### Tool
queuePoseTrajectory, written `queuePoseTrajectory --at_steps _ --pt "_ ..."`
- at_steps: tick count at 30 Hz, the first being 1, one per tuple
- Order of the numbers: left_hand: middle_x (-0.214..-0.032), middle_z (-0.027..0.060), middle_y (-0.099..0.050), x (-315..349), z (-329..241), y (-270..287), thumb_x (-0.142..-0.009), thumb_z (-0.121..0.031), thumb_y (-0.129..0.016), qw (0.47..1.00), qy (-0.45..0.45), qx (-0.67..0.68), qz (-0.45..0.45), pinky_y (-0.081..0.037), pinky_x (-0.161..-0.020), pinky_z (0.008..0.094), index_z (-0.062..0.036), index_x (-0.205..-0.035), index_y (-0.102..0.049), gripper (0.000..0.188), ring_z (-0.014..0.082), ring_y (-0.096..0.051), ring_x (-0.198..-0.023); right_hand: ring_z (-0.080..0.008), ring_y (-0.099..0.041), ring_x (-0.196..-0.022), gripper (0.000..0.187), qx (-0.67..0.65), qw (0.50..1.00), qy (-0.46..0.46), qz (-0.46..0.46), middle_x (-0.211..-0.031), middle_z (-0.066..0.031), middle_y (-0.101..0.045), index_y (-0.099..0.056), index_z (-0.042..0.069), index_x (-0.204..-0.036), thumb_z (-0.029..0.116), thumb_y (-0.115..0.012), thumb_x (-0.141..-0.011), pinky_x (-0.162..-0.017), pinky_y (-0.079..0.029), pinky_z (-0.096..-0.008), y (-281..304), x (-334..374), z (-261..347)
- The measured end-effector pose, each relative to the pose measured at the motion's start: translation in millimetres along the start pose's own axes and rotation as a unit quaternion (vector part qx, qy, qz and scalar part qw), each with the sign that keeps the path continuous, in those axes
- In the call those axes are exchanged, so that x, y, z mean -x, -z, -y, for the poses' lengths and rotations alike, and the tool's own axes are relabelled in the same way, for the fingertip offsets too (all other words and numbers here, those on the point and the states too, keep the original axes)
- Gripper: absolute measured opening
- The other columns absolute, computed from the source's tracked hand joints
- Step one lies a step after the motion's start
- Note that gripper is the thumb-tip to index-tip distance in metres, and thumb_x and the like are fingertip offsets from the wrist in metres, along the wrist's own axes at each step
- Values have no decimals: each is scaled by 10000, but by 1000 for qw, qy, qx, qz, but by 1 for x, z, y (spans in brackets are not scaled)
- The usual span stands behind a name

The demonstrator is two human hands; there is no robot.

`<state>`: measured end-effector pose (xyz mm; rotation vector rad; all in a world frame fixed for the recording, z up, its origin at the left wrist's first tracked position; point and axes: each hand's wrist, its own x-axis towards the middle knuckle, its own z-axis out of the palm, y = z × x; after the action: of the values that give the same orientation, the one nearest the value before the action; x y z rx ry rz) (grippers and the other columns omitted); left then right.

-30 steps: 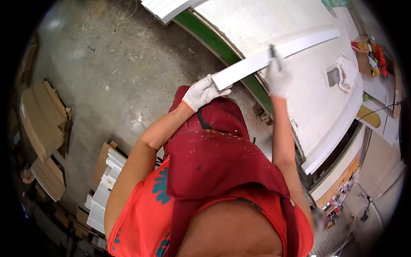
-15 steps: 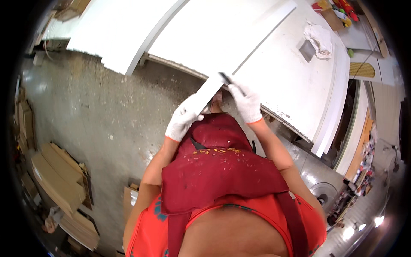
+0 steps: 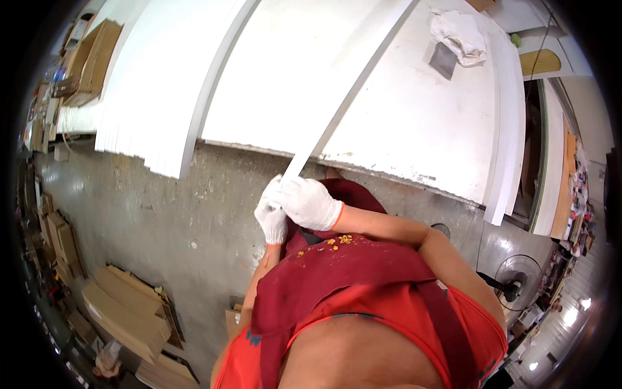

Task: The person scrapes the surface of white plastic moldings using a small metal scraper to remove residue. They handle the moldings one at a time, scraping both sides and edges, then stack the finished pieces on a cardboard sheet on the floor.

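Note:
A long narrow white strip (image 3: 353,97) slants from the far side of the white table (image 3: 402,129) past its near edge to my hands. My left hand (image 3: 269,214), in a white knit glove with an orange cuff, is closed around the strip's near end. Against it, my right hand (image 3: 307,202), gloved alike, is closed over the same end from the right. Its fingertips are turned away, and whatever is inside them is hidden. Both hands are in front of my dark red apron (image 3: 343,259), beyond the table's edge.
Many white strips (image 3: 165,91) lie side by side on the left. A grey pad (image 3: 443,61) and white cloth (image 3: 459,35) rest on the table; more strips (image 3: 502,155) line its right edge. An open cardboard box (image 3: 94,61), flat cardboard (image 3: 126,311) and a fan (image 3: 518,282) stand around.
My right hand has moved left and nearer to me, from along the strip to its end beside my left hand. The dark tool it held is out of sight. The strip has shifted nearer.

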<state>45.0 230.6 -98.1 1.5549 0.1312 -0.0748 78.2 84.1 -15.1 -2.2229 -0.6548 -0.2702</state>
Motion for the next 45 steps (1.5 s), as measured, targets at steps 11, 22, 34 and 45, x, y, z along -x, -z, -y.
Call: queuePoseTrajectory --at_steps 11,22,34,45 --pt "-1211 154 -650 1 -13 0 -720 56 -727 991 111 -68 -29 -478 -956 331 70 -1189 -632 479 216 -626 -1058 -300 -560 -828 177 232 962 -66 -126 -821 -106 -557 -709 156 -993 158 -593 -859 -741 -480 -419 185 -91 -272" --pt "-1142 160 -676 -3 -22 -7 -649 1 -806 976 178 -107 -61 -496 -929 342 74 -1128 -663 505 214 -648 -999 -369 -606 -945 246 527 811 -239 -84 -972 -159 -674 -690 42 -923 241 -546 -897 -855 -474 -469 310 -167 -500" --pt "-1136 153 -677 -3 -25 -3 -648 3 -797 960 236 -138 -64 -531 -847 313 73 -1186 -637 566 182 -646 -967 -356 -578 -1093 368 503 832 -192 -135 -1141 -189 -636 -627 103 -1209 240 -517 -885 -953 -443 -463 375 -157 -592" --pt "-1117 144 -695 -2 -23 -8 -685 -71 -847 963 209 -161 -62 -498 -908 307 81 -1146 -650 524 155 -630 -994 -355 -581 -1002 372 541 816 -197 40 -1033 -170 -643 -660 130 -1231 145 -521 -886 -953 -427 -501 244 -103 -344"
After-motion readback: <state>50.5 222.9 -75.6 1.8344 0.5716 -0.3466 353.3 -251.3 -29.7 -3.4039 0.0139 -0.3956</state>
